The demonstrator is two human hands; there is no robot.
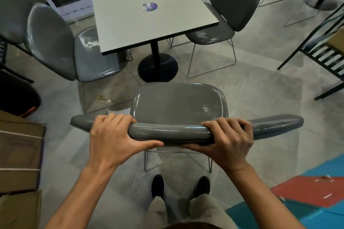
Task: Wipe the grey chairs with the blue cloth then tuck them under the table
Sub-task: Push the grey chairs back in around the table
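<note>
Only the head view to go on here. I've got both hands on the top edge of the grey chair (178, 106) backrest: left hand (111, 139) wrapped over the rail with the thumb tucked underneath, right hand (229, 143) doing the same just across from it, fingers curled over the far side. The seat sits straight out beyond my knuckles, and the table (149, 15) is further ahead past the seat, well apart from it, so this chair isn't tucked yet. Two more grey chairs flank the table, one off beyond my left hand (61, 46), one beyond my right (225, 15), both partly under the tabletop. No blue cloth in either hand that I can see.

Handling guess: glossy moulded shell on thin wire legs, so probably light and stiff but a bit slick under the palms. Gripping the backrest rail with both hands seems the right spot, pushing evenly so the legs don't snag the table's round base (158, 67).
</note>
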